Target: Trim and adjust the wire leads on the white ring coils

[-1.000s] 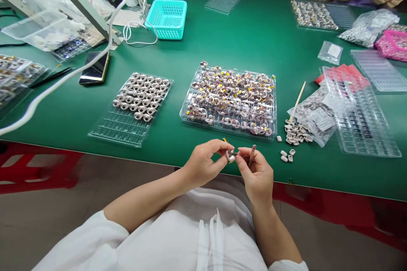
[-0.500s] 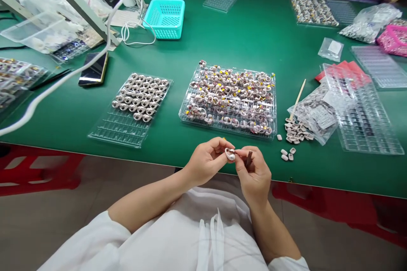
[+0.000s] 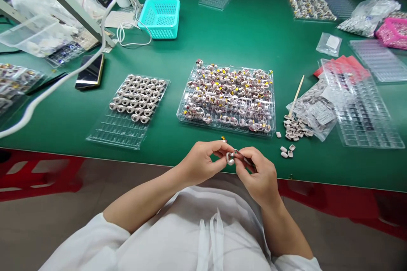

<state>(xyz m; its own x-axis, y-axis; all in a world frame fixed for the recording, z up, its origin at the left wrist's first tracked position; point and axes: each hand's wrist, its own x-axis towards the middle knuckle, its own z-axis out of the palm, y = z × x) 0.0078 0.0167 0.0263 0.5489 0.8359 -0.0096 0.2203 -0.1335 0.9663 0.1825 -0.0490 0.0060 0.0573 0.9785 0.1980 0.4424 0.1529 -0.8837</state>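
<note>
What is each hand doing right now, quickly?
Left hand: closed, pinching a small pale ring-shaped piece.
Right hand: closed around a thin dark item, mostly hidden by the fingers.

1 pale curved piece [image 3: 229,159] is held beside 1 dark tool [image 3: 248,162].

I see a loose white top [image 3: 159,241] with two white ties [image 3: 217,237] in front and white sleeves [image 3: 95,235]. The left hand [image 3: 200,163] and right hand [image 3: 260,174] are bare.
</note>
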